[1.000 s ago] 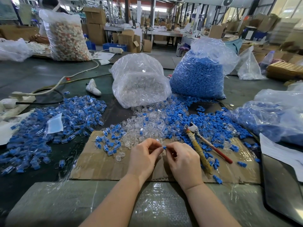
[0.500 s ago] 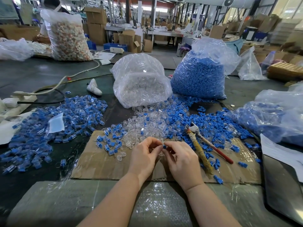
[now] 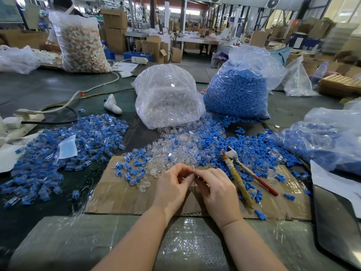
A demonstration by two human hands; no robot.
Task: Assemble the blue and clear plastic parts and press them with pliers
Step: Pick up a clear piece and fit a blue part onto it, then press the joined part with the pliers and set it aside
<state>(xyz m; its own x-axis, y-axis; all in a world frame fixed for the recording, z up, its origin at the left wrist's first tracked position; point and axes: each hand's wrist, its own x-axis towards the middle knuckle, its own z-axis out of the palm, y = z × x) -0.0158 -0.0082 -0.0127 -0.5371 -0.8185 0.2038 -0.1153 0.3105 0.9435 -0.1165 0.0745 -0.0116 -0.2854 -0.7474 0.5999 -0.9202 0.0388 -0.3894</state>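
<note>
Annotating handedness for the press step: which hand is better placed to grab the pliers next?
Right, probably. The pliers lie on the cardboard just beside the right hand; the left hand sits farther away. Both hands currently pinch the small blue part between them.

Two hands [image 3: 172, 189] [image 3: 216, 190], one pliers [image 3: 240, 173], five plastic bags [image 3: 168, 98], loose parts [image 3: 58, 155] beyond counting.
</note>
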